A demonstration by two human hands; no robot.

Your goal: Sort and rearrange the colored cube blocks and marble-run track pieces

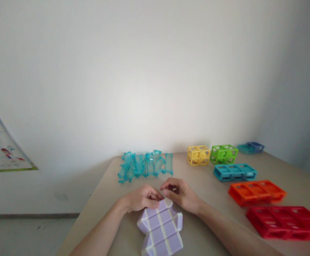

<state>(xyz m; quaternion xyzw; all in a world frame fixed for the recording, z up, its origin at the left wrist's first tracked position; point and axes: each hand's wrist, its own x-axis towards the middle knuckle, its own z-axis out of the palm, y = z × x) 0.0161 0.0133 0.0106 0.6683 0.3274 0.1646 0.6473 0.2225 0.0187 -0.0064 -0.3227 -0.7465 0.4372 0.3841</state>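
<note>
A lilac block assembly with cream edges, made of several square-faced pieces, lies at the front middle of the table. A small piece juts out from its right side. My left hand is closed on its far left end, thumb on top and fingers curled behind. Just to the right, my right hand is curled beside the far right corner, thumb and index finger bent toward each other. Anything in that pinch is too small or hidden to make out.
Teal translucent pieces lie at the back left of the table. Yellow, green, blue, orange and red frame blocks line the right. Darker blue pieces sit in the far corner, near the wall.
</note>
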